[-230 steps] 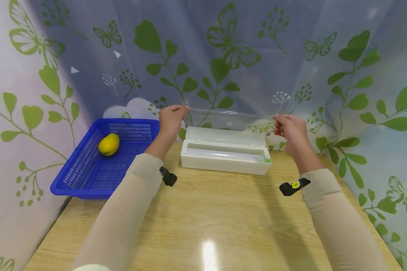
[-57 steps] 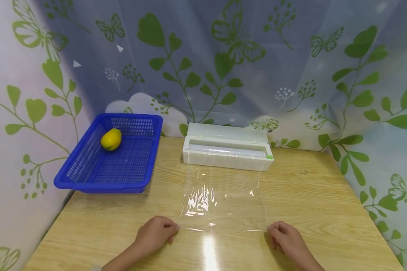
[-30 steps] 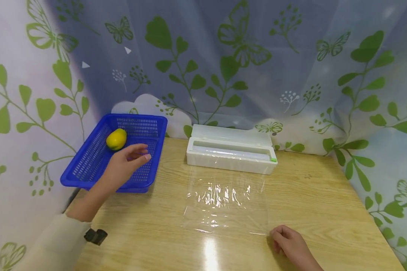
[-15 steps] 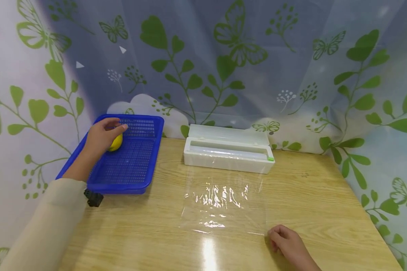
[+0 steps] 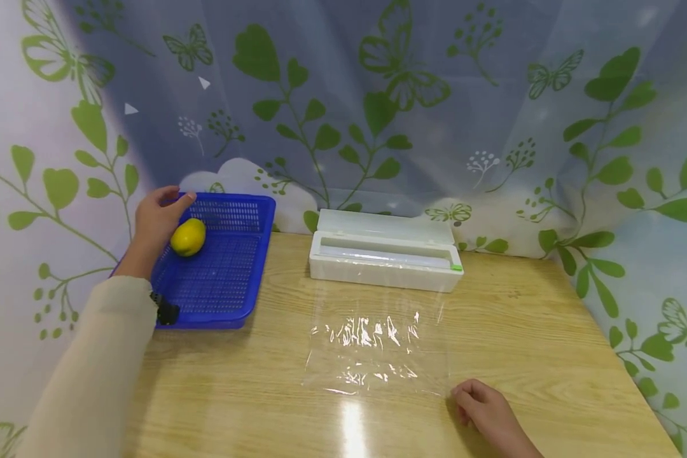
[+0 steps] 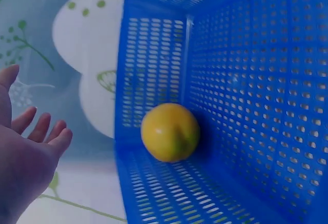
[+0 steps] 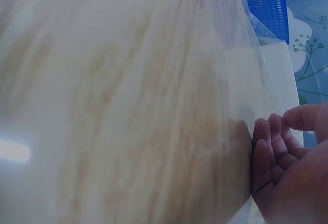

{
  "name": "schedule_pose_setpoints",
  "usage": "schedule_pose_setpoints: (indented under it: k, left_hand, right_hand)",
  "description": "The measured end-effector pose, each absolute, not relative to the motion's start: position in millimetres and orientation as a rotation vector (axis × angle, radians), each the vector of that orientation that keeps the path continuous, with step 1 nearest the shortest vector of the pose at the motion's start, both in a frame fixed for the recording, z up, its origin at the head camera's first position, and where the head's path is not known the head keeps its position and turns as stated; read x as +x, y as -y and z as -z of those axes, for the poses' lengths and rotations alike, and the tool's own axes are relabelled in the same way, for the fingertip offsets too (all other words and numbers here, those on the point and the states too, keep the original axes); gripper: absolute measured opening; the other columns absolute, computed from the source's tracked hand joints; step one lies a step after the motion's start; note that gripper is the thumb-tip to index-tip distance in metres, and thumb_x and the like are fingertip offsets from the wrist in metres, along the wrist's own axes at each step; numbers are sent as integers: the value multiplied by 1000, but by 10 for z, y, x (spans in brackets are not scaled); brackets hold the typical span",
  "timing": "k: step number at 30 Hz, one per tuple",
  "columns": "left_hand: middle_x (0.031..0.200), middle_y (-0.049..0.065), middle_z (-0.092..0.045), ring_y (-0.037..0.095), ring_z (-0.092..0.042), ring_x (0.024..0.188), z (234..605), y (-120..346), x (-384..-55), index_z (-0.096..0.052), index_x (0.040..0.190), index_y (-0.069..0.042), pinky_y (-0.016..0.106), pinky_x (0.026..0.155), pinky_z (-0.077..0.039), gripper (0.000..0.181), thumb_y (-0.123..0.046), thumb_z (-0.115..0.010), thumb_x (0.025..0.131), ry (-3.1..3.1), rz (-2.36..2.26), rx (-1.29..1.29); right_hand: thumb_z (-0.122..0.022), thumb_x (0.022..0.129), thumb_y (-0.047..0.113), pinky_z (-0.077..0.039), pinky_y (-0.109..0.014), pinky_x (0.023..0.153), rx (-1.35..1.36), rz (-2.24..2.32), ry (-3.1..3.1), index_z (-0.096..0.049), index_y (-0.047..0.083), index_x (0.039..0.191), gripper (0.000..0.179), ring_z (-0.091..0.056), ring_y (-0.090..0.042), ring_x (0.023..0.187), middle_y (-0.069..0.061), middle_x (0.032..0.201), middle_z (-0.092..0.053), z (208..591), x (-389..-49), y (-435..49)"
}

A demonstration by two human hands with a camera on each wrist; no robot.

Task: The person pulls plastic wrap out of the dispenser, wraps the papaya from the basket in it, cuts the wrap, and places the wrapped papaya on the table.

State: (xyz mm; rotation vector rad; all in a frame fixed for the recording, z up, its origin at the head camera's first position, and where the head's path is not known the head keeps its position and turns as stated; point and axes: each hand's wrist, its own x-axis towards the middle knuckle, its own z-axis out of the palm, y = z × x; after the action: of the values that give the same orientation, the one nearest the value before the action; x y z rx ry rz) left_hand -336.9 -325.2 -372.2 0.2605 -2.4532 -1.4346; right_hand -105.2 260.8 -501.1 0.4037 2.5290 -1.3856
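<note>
My left hand (image 5: 157, 219) is over the back left corner of a blue plastic basket (image 5: 254, 280), fingers spread and holding nothing. Just below and to its right, a yellow lemon (image 5: 188, 237) lies in the basket. In the left wrist view the lemon (image 6: 170, 132) sits in the corner, apart from the fingers. A transparent sheet of cling film (image 5: 378, 356) stretches over the table from a white dispenser box (image 5: 383, 273) with its lid raised. At the sheet's front right corner, my right hand (image 5: 483, 407) pinches the film between thumb and forefinger.
The wooden table (image 5: 549, 331) backs onto a patterned curtain (image 5: 435, 127) with green leaves and butterflies. A roll of film (image 5: 383, 256) lies inside the box, and a small green piece (image 5: 456, 267) sits at its right end.
My left hand has let go of the film's left corner and moved to the basket, passing over the lemon to the back left rim. My right hand has stayed at the film's right corner.
</note>
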Motion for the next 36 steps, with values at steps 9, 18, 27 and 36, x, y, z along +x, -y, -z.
schedule_pose_setpoints:
  k: [9, 18, 27, 36]
  left_hand:
    - [149, 25, -48, 39, -45, 136, 3885, 3387, -3572, -42, 152, -2, 51, 116, -35, 78, -56, -56, 97, 2454, 1383, 299]
    - [150, 29, -46, 44, -43, 137, 4011, 3514, -3702, -40, 152, 0, 55, 115, -34, 78, -53, -55, 98, 2510, 1298, 276]
    - [154, 28, -40, 44, -40, 141, 4170, 3635, -3733, -35, 154, 0, 55, 117, -32, 82, -56, -54, 97, 2504, 1340, 340]
    - [156, 31, -34, 47, -35, 144, 4332, 3672, -3755, -29, 155, 6, 56, 119, -29, 86, -55, -53, 99, 2605, 1327, 331]
  right_hand:
    - [-60, 100, 23, -46, -27, 57, 421, 1409, -2495, -64, 3, 96, 21, -55, -16, 67, -2, 73, -59, 5025, -1036, -2619]
    - [-60, 100, 22, -45, -27, 55, 430, 1399, -2523, -65, 3, 92, 21, -54, -16, 65, -3, 72, -60, 5052, -1050, -2624]
    - [-60, 101, 22, -45, -27, 56, 429, 1408, -2521, -64, 3, 93, 21, -55, -16, 65, -2, 73, -59, 5074, -1063, -2609]
    - [-60, 100, 23, -46, -27, 55, 412, 1398, -2530, -63, 3, 92, 22, -54, -16, 64, -2, 72, -59, 5028, -1043, -2620]
